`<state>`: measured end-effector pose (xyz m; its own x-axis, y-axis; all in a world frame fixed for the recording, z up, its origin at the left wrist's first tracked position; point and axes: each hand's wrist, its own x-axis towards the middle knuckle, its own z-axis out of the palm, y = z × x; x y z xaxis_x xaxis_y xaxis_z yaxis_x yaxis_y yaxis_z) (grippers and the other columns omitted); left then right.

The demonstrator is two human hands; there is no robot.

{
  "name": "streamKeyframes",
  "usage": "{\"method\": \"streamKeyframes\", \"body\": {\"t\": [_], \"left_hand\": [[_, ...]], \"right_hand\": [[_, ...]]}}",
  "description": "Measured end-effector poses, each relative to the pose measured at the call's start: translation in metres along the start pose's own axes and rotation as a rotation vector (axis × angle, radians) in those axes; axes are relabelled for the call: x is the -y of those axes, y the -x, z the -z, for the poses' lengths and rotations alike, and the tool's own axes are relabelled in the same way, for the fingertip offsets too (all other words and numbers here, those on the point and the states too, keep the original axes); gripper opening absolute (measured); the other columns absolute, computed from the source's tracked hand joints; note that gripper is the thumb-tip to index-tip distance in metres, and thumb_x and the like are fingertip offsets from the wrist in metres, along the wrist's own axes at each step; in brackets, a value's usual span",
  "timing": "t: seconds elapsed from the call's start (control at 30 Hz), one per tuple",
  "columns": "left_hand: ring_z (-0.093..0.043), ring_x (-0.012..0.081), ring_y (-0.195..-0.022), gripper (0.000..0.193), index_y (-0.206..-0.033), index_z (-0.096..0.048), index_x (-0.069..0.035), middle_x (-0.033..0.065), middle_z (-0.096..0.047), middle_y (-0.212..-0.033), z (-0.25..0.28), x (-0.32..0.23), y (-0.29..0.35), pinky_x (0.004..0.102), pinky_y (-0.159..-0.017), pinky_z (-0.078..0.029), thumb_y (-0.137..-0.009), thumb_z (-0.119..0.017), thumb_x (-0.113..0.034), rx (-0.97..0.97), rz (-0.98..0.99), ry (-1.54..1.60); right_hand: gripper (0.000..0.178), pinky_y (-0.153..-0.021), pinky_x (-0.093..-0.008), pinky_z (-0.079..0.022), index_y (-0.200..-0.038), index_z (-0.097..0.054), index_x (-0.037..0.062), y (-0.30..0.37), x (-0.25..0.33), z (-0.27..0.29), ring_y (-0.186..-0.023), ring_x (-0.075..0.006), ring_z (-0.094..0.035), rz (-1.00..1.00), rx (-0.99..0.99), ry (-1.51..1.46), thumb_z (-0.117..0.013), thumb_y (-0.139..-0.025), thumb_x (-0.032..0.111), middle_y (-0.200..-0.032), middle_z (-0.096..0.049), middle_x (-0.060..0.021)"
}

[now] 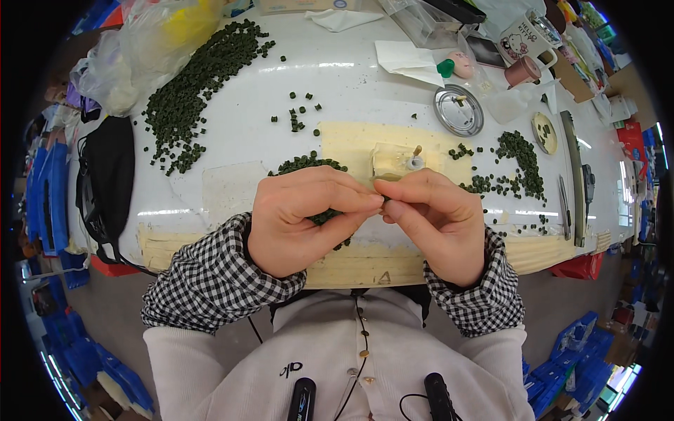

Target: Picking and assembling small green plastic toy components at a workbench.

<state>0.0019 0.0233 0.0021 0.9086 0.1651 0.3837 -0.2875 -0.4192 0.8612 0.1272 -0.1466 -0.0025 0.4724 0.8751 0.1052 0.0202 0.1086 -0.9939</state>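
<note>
My left hand (pixel 309 217) and my right hand (pixel 442 226) meet over the near part of the table. Thumb and fingers of both are pinched together at the tips around a small dark piece (pixel 385 201), mostly hidden by the fingertips. Just beyond them stands a small cream block (pixel 387 158) carrying a white round fitting (pixel 415 162) and a tan peg (pixel 418 150). Partly covered by my left hand is a pile of small dark green spool-like pieces (pixel 302 164). A second, looser group of small dark green pieces (pixel 521 161) lies to the right.
A large heap of green pieces (pixel 203 84) spreads at the far left, by plastic bags (pixel 151 52) and a black bag (pixel 109 182). To the right are a round metal lid (pixel 458 111), a small dish (pixel 544 133), tweezers (pixel 564 207), a long metal bar (pixel 573 179) and a mug (pixel 523 38).
</note>
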Motion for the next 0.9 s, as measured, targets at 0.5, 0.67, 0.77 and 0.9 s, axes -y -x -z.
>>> {"method": "streamKeyframes", "body": {"t": [0.5, 0.67, 0.77, 0.9], "left_hand": [[-0.067, 0.0171, -0.083, 0.021, -0.095, -0.068, 0.002, 0.0130, -0.069, -0.090, -0.002, 0.002, 0.002, 0.0252, -0.073, -0.052, -0.077, -0.066, 0.013, -0.085, 0.029, -0.041], [-0.066, 0.0160, -0.086, 0.020, -0.096, -0.066, 0.003, 0.0123, -0.067, -0.095, -0.008, -0.002, 0.003, 0.0254, -0.076, -0.054, -0.079, -0.066, 0.013, -0.209, 0.325, 0.354], [-0.066, 0.0169, -0.088, 0.019, -0.097, -0.065, 0.005, 0.0127, -0.066, -0.097, -0.007, 0.002, 0.002, 0.0266, -0.081, -0.055, -0.080, -0.065, 0.013, -0.224, 0.342, 0.461], [-0.067, 0.0179, -0.091, 0.017, -0.098, -0.063, 0.007, 0.0138, -0.066, -0.098, -0.003, 0.005, 0.001, 0.0272, -0.084, -0.055, -0.081, -0.065, 0.012, -0.177, 0.264, 0.392]], "right_hand": [[0.034, -0.070, -0.0235, -0.050, -0.119, -0.063, -0.0015, -0.002, 0.003, -0.007, -0.080, -0.0175, -0.062, 0.268, -0.019, 0.475, -0.056, -0.086, -0.009, -0.095, -0.061, -0.0123], [0.032, -0.072, -0.0247, -0.051, -0.117, -0.063, -0.0018, -0.002, 0.002, -0.011, -0.081, -0.0180, -0.063, 0.235, -0.098, 0.315, -0.056, -0.086, -0.009, -0.095, -0.063, -0.0128], [0.031, -0.074, -0.0253, -0.051, -0.115, -0.064, -0.0015, -0.001, 0.000, -0.007, -0.082, -0.0182, -0.064, 0.232, -0.094, 0.303, -0.056, -0.086, -0.009, -0.096, -0.063, -0.0128], [0.030, -0.081, -0.0272, -0.050, -0.118, -0.062, -0.0032, 0.000, 0.004, -0.003, -0.090, -0.0179, -0.061, 0.205, 0.005, 0.335, -0.052, -0.090, -0.008, -0.101, -0.061, -0.0131]]}}
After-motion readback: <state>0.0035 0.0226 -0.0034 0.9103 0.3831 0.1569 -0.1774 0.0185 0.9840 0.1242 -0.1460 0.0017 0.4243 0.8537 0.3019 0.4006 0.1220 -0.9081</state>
